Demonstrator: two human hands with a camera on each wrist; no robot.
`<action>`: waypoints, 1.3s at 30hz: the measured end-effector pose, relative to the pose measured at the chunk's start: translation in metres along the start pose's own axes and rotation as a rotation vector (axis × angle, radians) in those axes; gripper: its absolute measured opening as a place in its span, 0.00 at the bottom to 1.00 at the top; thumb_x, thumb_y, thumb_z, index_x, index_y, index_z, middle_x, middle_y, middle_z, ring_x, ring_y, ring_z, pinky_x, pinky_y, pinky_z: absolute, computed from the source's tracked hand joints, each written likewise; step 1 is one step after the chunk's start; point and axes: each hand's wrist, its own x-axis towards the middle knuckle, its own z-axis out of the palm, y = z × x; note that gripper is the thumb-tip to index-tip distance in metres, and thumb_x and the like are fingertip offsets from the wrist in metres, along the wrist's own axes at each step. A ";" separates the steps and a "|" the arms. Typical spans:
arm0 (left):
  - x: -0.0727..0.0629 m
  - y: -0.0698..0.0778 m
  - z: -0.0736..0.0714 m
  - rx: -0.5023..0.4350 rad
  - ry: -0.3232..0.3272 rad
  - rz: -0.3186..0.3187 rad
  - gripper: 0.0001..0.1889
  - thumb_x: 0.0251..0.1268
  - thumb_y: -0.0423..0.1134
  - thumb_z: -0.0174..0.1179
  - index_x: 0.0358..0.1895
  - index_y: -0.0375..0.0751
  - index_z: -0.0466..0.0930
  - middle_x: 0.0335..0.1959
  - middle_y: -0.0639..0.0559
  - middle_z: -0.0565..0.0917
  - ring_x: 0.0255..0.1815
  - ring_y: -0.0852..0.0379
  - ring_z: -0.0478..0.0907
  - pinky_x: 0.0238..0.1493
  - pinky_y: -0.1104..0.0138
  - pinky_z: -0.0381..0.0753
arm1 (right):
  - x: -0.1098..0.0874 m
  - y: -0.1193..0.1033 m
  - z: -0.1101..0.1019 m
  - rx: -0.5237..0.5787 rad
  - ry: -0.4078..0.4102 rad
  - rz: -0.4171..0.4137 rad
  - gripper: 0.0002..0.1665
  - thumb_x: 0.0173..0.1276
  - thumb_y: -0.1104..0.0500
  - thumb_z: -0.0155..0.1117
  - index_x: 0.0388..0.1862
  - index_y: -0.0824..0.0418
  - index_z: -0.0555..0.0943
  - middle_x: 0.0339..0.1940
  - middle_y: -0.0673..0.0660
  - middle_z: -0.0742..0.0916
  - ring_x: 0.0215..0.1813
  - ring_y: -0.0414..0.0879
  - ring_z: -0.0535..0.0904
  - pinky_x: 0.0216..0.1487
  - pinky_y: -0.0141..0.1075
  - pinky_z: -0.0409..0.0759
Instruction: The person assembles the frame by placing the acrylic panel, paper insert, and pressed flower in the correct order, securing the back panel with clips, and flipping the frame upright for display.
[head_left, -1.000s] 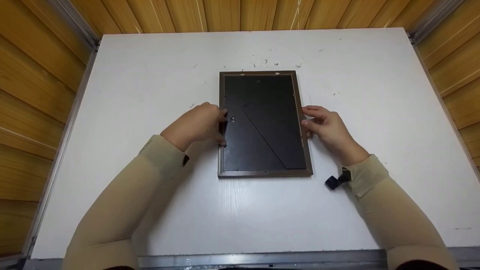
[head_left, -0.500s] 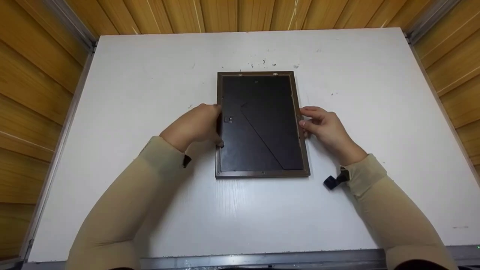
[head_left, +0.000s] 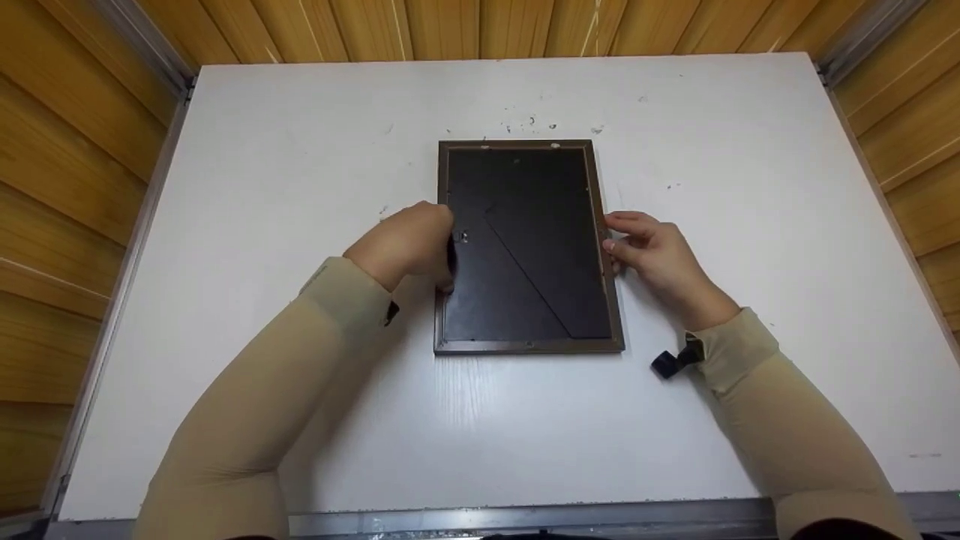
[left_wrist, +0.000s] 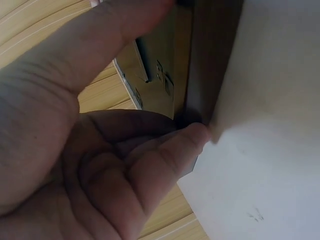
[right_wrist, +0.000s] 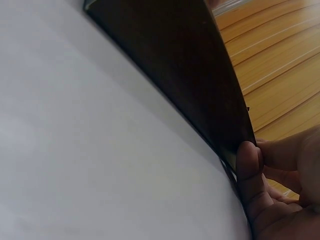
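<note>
A picture frame (head_left: 525, 247) lies on the white table with its black back facing up. A slanted stand line crosses the backing, and a small metal clip (head_left: 464, 236) sits near its left side. My left hand (head_left: 409, 241) reaches over the left edge beside that clip; in the left wrist view, its curled fingers (left_wrist: 170, 155) and thumb hold the frame's side. With thumb and fingers, my right hand (head_left: 652, 251) grips the right edge about halfway up. The right wrist view has the thumb (right_wrist: 248, 162) against the dark outer side. Some left fingertips are hidden.
The white table (head_left: 300, 150) has small dark scuffs behind the frame. Wood-patterned walls (head_left: 480, 30) stand at the back and both sides. A black strap piece (head_left: 666, 364) hangs from the right cuff, and a metal rail (head_left: 525, 521) runs along the front.
A left finger drew back from the clip, then my left hand came rightward, farther over the frame's left edge. My right hand keeps its grip, and the picture frame stays in place.
</note>
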 end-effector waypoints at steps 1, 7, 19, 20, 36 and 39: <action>0.000 0.002 0.000 0.006 -0.010 -0.007 0.23 0.54 0.34 0.89 0.53 0.33 0.92 0.55 0.40 0.92 0.48 0.48 0.84 0.57 0.50 0.92 | 0.000 0.001 -0.001 -0.001 0.001 0.001 0.28 0.84 0.69 0.66 0.79 0.76 0.77 0.83 0.69 0.75 0.38 0.31 0.85 0.41 0.24 0.86; 0.003 0.019 -0.003 0.052 -0.051 -0.050 0.21 0.55 0.28 0.87 0.53 0.33 0.93 0.60 0.40 0.91 0.52 0.46 0.86 0.58 0.51 0.94 | -0.001 0.002 -0.003 -0.010 0.011 -0.008 0.28 0.84 0.70 0.67 0.79 0.76 0.77 0.82 0.71 0.76 0.38 0.31 0.85 0.39 0.25 0.87; -0.006 0.009 -0.001 0.042 -0.069 -0.056 0.32 0.67 0.34 0.78 0.72 0.26 0.83 0.84 0.33 0.75 0.45 0.49 0.83 0.49 0.58 0.87 | 0.003 -0.002 0.006 -0.010 0.035 0.000 0.27 0.83 0.70 0.67 0.77 0.75 0.80 0.79 0.70 0.78 0.38 0.32 0.85 0.40 0.24 0.86; -0.008 0.004 0.002 0.017 -0.053 -0.049 0.36 0.68 0.37 0.78 0.75 0.22 0.79 0.88 0.30 0.68 0.38 0.51 0.80 0.44 0.60 0.84 | 0.004 -0.003 0.007 -0.003 0.034 0.000 0.27 0.83 0.70 0.67 0.77 0.75 0.80 0.79 0.70 0.78 0.38 0.33 0.85 0.40 0.24 0.87; -0.035 -0.007 0.058 -0.120 0.129 0.067 0.91 0.35 0.69 0.93 0.93 0.31 0.37 0.95 0.30 0.39 0.71 0.34 0.87 0.63 0.51 0.93 | 0.000 0.002 0.001 0.066 0.040 0.003 0.28 0.82 0.72 0.67 0.77 0.76 0.79 0.79 0.69 0.77 0.36 0.33 0.85 0.40 0.25 0.87; -0.036 -0.009 0.058 -0.119 0.125 0.080 0.91 0.35 0.69 0.93 0.93 0.30 0.36 0.95 0.30 0.38 0.77 0.35 0.84 0.66 0.51 0.91 | 0.000 0.002 0.001 0.061 0.040 0.005 0.27 0.82 0.72 0.67 0.77 0.76 0.79 0.79 0.69 0.78 0.36 0.33 0.85 0.41 0.24 0.87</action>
